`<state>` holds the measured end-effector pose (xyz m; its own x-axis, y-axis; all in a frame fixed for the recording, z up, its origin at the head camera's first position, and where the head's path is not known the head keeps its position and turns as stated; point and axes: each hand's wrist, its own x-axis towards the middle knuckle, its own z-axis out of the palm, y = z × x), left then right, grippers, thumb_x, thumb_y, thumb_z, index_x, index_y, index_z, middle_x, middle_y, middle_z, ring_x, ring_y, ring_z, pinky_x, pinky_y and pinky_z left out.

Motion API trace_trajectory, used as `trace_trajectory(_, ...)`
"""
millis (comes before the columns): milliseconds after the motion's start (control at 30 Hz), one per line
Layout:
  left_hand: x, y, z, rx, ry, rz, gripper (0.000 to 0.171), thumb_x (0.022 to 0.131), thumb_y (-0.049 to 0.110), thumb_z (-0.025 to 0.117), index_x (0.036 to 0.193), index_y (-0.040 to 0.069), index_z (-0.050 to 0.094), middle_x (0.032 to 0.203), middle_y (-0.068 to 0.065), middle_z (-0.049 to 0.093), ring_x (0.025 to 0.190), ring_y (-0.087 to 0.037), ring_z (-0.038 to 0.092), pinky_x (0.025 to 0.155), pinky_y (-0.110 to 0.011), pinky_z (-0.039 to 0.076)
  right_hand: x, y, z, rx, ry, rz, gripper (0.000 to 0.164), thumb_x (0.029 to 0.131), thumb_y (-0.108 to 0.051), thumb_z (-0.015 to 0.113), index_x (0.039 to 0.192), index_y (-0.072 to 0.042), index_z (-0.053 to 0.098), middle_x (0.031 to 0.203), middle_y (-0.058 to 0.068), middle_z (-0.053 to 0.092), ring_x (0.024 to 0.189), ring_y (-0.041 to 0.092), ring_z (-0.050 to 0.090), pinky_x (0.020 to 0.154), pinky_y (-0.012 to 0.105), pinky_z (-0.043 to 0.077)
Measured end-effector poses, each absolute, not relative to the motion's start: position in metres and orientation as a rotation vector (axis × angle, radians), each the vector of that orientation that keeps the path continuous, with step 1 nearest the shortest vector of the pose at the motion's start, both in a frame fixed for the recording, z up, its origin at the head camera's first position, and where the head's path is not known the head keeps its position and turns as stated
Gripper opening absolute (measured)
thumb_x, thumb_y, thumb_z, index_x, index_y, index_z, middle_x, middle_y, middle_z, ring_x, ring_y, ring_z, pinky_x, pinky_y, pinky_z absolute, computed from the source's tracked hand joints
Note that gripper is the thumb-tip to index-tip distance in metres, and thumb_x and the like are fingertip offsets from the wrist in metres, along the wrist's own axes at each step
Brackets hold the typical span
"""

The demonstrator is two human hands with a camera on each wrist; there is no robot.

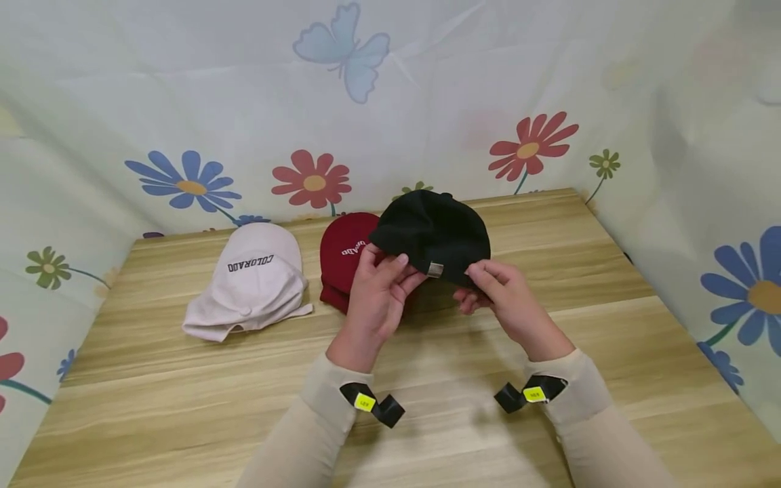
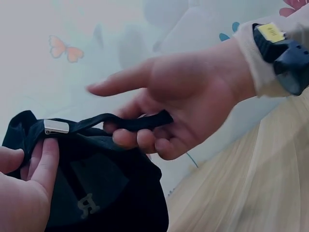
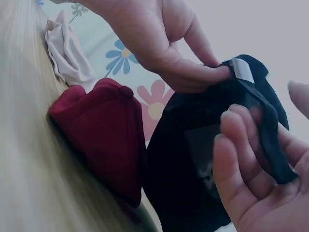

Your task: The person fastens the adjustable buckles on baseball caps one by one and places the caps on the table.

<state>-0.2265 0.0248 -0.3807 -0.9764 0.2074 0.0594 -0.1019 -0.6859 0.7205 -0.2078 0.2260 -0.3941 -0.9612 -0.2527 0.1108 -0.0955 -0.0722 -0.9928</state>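
Note:
A black baseball cap [image 1: 436,230] is held up above the table, its back opening and metal strap buckle [image 1: 435,270] toward me. My left hand [image 1: 381,288] pinches its edge left of the buckle, fingers inside the rim. At the other side is my right hand [image 1: 509,298]. In the left wrist view the cap's loose strap [image 2: 128,123] runs from the buckle across the right hand's curled fingers into the palm, the thumb raised apart. A pale lettering patch [image 2: 88,205] shows on the cap there. Behind the left hand lies a dark red cap [image 1: 344,251], partly covered.
A pale pink cap [image 1: 262,285] with dark lettering lies left of the red one on the wood-grain table [image 1: 244,420]. A flower-printed cloth [image 1: 427,122] hangs around the table's back and sides. Both wrists wear black straps with yellow tags.

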Motion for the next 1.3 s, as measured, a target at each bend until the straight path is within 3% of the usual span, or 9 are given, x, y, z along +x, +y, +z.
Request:
trace_trajectory(133,-0.228,0.020,-0.381,0.155,1.151,2.761,0.042,0.089,0.005,0.054,0.124,0.019,0.036,0.105,-0.006,0.059,0.087,-0.021,0.066,0.087,-0.040,0.050,-0.204,0.229,-0.402,-0.270,1.883,-2.352,0.036,0.096,-0.034,0.041,0.088,-0.005,0.061,0.078,0.008,0.067,0.066,0.021,0.065,0.067,0.036,0.057)
trace_trajectory(367,-0.231,0.015,-0.383,0.120,1.183,2.752,0.049,0.087,0.005,0.057,0.125,0.025,0.033,0.106,-0.007,0.059,0.083,-0.020,0.066,0.084,-0.041,0.051,-0.209,0.223,-0.425,0.186,1.635,-2.458,0.040,0.090,-0.043,0.050,0.084,-0.004,0.056,0.071,0.006,0.069,0.061,0.019,0.067,0.063,0.036,0.057)
trace_trajectory(500,-0.232,0.013,-0.384,0.108,1.204,2.719,0.057,0.087,0.004,0.057,0.129,0.030,0.029,0.105,-0.007,0.056,0.083,-0.020,0.065,0.084,-0.042,0.051,-0.216,0.219,-0.436,0.342,1.509,-2.408,0.057,0.086,-0.058,0.046,0.096,-0.002,0.053,0.073,0.006,0.068,0.064,0.020,0.066,0.069,0.037,0.056)
trace_trajectory(667,-0.232,0.013,-0.385,0.119,1.242,2.648,0.065,0.088,0.001,0.054,0.133,0.037,0.024,0.101,-0.006,0.054,0.081,-0.019,0.064,0.080,-0.043,0.053,-0.222,0.215,-0.443,0.488,1.363,-2.458,0.075,0.079,-0.066,0.048,0.119,-0.003,0.040,0.090,0.007,0.060,0.075,0.024,0.064,0.077,0.037,0.054)
trace_trajectory(800,-0.233,0.013,-0.386,0.144,1.272,2.588,0.071,0.087,-0.002,0.053,0.136,0.040,0.020,0.099,-0.006,0.055,0.079,-0.019,0.064,0.078,-0.042,0.053,-0.225,0.213,-0.444,0.537,1.312,-2.557,0.057,0.079,-0.057,0.058,0.108,-0.009,0.049,0.088,0.002,0.062,0.070,0.018,0.064,0.073,0.035,0.055)
trace_trajectory(967,-0.234,0.011,-0.387,0.188,1.341,2.497,0.075,0.086,-0.001,0.055,0.139,0.040,0.020,0.102,-0.007,0.056,0.077,-0.020,0.065,0.080,-0.045,0.052,-0.227,0.215,-0.443,0.492,1.228,-2.690,0.019,0.088,-0.029,0.059,0.081,-0.011,0.060,0.073,-0.001,0.064,0.065,0.014,0.063,0.066,0.031,0.055)
trace_trajectory(1067,-0.236,0.008,-0.389,0.231,1.335,2.463,0.072,0.086,-0.001,0.054,0.139,0.039,0.023,0.108,-0.007,0.055,0.080,-0.020,0.066,0.082,-0.047,0.051,-0.227,0.218,-0.440,0.480,1.212,-2.738,0.021,0.090,-0.013,0.053,0.071,-0.010,0.060,0.066,-0.002,0.061,0.060,0.012,0.060,0.060,0.027,0.054)
trace_trajectory(1167,-0.238,0.004,-0.390,0.227,1.298,2.466,0.065,0.087,0.000,0.050,0.139,0.033,0.028,0.114,-0.006,0.054,0.085,-0.020,0.065,0.084,-0.045,0.051,-0.226,0.223,-0.438,0.455,1.278,-2.739,0.025,0.092,-0.005,0.047,0.071,-0.010,0.060,0.066,-0.003,0.060,0.059,0.009,0.059,0.056,0.023,0.052)
trace_trajectory(1300,-0.241,-0.002,-0.388,0.128,1.310,2.490,0.049,0.090,0.008,0.046,0.136,0.023,0.038,0.122,-0.004,0.053,0.093,-0.020,0.061,0.086,-0.036,0.051,-0.226,0.233,-0.432,0.382,1.441,-2.685,0.009,0.091,-0.006,0.051,0.085,-0.010,0.057,0.074,-0.004,0.062,0.063,0.008,0.061,0.058,0.022,0.052)
